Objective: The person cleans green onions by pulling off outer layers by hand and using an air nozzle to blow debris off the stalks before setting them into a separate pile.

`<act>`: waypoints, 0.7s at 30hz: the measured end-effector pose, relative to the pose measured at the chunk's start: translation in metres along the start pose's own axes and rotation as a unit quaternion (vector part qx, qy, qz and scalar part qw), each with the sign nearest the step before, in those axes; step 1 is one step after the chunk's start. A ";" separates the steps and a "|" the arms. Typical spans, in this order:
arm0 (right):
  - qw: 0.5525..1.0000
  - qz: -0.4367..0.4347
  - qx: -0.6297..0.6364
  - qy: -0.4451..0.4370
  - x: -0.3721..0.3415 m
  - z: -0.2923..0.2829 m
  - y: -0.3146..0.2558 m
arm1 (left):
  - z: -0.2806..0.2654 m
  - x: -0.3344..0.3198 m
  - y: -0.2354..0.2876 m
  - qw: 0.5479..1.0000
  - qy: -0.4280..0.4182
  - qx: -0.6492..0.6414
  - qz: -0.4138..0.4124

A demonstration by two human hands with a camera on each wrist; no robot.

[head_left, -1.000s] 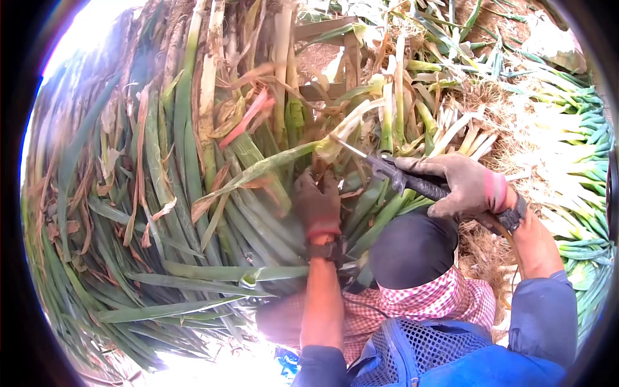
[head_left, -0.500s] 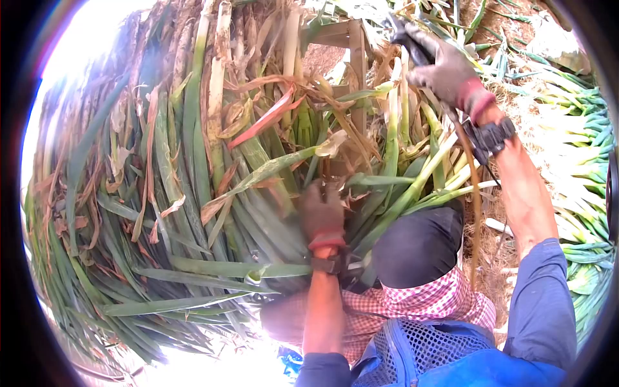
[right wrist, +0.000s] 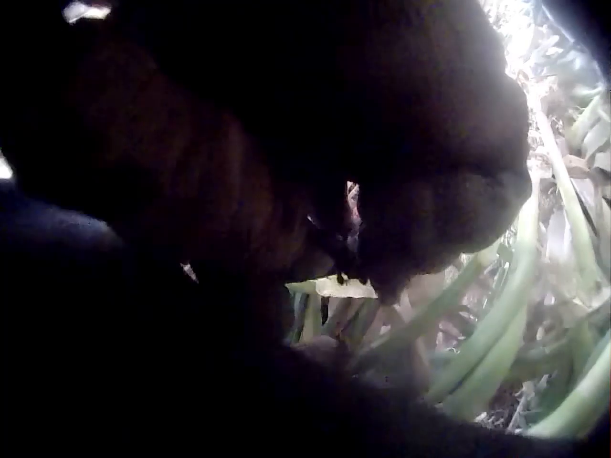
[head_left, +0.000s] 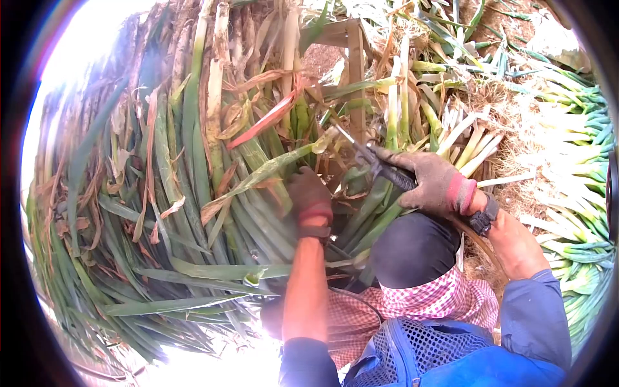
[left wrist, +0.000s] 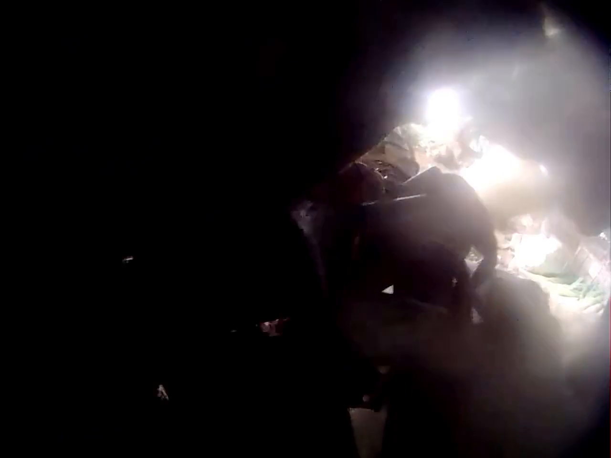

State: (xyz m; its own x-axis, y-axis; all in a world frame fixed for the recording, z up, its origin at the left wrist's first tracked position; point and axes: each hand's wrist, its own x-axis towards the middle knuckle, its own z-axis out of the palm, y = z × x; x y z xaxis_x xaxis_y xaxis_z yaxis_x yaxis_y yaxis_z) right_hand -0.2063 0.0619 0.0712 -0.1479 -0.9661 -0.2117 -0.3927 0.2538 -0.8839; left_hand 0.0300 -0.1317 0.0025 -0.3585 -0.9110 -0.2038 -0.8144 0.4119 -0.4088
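Note:
The gloved right hand [head_left: 435,182] grips the black handle of a tool [head_left: 391,175], whose thin metal tip points up and left among the leek stalks. A brown hose trails from below that hand. Left of the tip, the gloved left hand [head_left: 311,195] reaches into the leaves, back upward; its fingertips and anything in them are hidden. A yellowish-green leaf [head_left: 264,174] crosses just above it. The left wrist view is mostly dark. In the right wrist view, the hand [right wrist: 430,143] is a dark shape over green stalks [right wrist: 496,334].
A dense heap of leeks [head_left: 193,213] fills the left side. Behind the hands stands a wooden frame [head_left: 356,77]. Cut roots [head_left: 496,97] and rows of leeks [head_left: 583,129] lie at right. A person's dark-covered head [head_left: 416,251] is just below the right hand.
The right hand swung up and right with the tool half a second ago, and is now back low beside the stalks. The left hand has shifted slightly up and left.

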 end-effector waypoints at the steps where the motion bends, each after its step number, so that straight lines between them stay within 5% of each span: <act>1: 0.999 0.017 -0.026 0.013 0.001 -0.004 -0.001 | -0.005 -0.002 -0.001 0.998 -0.046 -0.039 0.030; 4: 0.999 0.044 0.017 0.026 0.003 -0.017 -0.005 | -0.007 -0.028 0.014 0.993 -0.066 -0.069 0.068; 5: 0.996 -0.049 0.007 0.074 0.006 -0.009 0.002 | -0.012 -0.034 0.019 0.993 -0.061 -0.084 0.059; 6: 0.996 -0.048 0.007 0.073 0.003 -0.007 0.007 | -0.008 -0.037 0.017 0.993 -0.061 -0.084 0.059; 9: 0.997 -0.041 -0.006 0.059 -0.003 -0.011 0.001 | -0.006 -0.039 0.012 0.985 0.017 -0.169 0.020; 12: 0.996 0.082 0.032 0.011 -0.003 -0.017 -0.009 | -0.018 -0.036 0.001 0.969 -0.023 -0.231 -0.084; 15: 1.000 -0.015 -0.007 0.025 -0.005 -0.001 0.006 | -0.009 -0.019 -0.003 0.979 0.001 -0.197 -0.043; 17: 0.999 -0.029 0.031 0.013 -0.004 0.002 0.002 | -0.009 0.008 -0.005 0.984 -0.121 -0.128 -0.009; 21: 1.000 -0.007 0.023 -0.017 -0.004 -0.006 -0.003 | -0.029 0.016 0.001 0.985 -0.141 -0.092 -0.029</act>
State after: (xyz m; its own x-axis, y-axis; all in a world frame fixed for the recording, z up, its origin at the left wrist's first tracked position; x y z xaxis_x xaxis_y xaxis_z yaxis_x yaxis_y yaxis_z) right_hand -0.2095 0.0655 0.0772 -0.1107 -0.9710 -0.2119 -0.3525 0.2377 -0.9051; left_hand 0.0103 -0.1469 0.0249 -0.1883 -0.8805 -0.4350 -0.9080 0.3249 -0.2645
